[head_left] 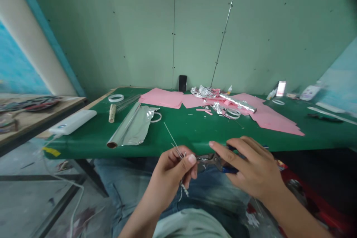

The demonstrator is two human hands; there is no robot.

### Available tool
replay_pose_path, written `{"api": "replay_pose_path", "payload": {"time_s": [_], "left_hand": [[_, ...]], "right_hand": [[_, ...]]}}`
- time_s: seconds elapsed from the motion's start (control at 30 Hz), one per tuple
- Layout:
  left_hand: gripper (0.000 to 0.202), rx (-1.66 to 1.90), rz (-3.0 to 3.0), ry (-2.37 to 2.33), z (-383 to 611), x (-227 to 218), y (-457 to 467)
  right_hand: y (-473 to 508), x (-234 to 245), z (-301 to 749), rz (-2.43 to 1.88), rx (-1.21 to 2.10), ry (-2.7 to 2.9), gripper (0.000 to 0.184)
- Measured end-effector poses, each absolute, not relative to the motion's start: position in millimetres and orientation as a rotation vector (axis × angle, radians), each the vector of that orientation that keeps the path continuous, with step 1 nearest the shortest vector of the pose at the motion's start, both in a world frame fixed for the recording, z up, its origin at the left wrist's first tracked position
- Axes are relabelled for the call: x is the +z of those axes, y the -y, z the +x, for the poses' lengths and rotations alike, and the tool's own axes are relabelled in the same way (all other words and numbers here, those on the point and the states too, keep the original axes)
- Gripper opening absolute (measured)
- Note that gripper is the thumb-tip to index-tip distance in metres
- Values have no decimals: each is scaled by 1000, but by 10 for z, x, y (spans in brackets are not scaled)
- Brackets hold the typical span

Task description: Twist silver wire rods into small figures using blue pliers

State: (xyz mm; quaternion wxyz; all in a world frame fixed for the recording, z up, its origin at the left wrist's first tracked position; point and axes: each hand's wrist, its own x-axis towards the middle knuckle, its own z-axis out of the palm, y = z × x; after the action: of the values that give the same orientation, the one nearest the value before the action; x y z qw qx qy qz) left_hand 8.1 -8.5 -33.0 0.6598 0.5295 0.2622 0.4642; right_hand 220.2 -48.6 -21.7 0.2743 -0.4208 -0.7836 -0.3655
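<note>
My left hand (178, 165) is closed in a pinch on a thin wire (169, 132). One straight end sticks up to the left, and a twisted, silvery part (184, 189) hangs below the fingers. My right hand (248, 165) is wrapped round the dark blue handles of a pair of pliers (214, 160), its index finger stretched out along the top. The pliers' jaws point left and meet the wire at my left fingertips; whether they are clamped on it is too small to tell. Both hands are above my lap, just before the table edge.
On the green table (184, 128) lie a foil roll (125, 128), pink paper sheets (163, 97), crumpled foil (203, 91), tape rings (115, 98) and a white power bank (73, 122). A phone (182, 83) leans against the back wall. More pliers (325, 118) lie at right.
</note>
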Motion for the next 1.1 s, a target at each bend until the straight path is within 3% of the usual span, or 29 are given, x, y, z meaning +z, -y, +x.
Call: {"api": "replay_pose_path", "payload": {"time_s": [0.17,0.33,0.43,0.77,1.1], "left_hand": [[31,1074,1304,-586,59,-300,86],[28,1316,1605,-770,-1,-305,67],[27,1375,1769,-855,-32,-318,52],[21,1424,1893,-797,-11,-340,55],[22,1421,1793,-815,-2,-370,51]], "right_hand": [[464,-215,2205,-1151,-920,2073,56],[485,-210,2213,-1317,-234,2129,54],[514,-187,2231,-1358,-30,2118,52],[556,-144,2127,-1362,66,2074,50],[550,-180,2018,-1319,158,1991,36]]}}
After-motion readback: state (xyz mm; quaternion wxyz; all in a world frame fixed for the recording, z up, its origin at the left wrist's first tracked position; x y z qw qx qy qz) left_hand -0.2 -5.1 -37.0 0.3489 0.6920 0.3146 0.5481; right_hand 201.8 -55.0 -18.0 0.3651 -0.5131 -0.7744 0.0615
